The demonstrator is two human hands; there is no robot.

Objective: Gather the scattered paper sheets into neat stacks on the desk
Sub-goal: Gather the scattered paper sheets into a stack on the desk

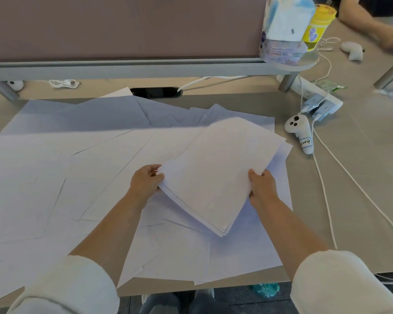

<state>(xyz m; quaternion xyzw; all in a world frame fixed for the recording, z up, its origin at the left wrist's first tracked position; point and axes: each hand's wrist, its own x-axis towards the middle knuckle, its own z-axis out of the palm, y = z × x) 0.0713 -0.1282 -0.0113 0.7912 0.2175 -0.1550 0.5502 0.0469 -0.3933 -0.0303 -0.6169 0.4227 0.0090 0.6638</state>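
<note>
Nearest us, our two white sleeves (pixel 73 288) reach forward over the tabletop (pixel 361 177). Our left hand (pixel 145 181) pinches the left edge of a gathered bundle of sheets (pixel 218 175), thumb on top, and our right hand (pixel 262 186) clamps its right edge the same way, so each grip is closed on the bundle. The bundle sits turned at an angle, its near corner pointing toward us, apparently lifted slightly above the loose sheets (pixel 55 177) below; its edges are fanned rather than flush.

We judge we are partway through collecting: one bundle is in hand, and many sheets lie overlapping across the left and far side of the tabletop. The next move seems to call for squaring the bundle, tapping its edges even, then setting it down on a bare spot or adding more sheets to it.

Farther right, well apart from the paper, lie a white controller (pixel 301 132) and its cable (pixel 359 189); beyond them stands a partition (pixel 123 26).
</note>
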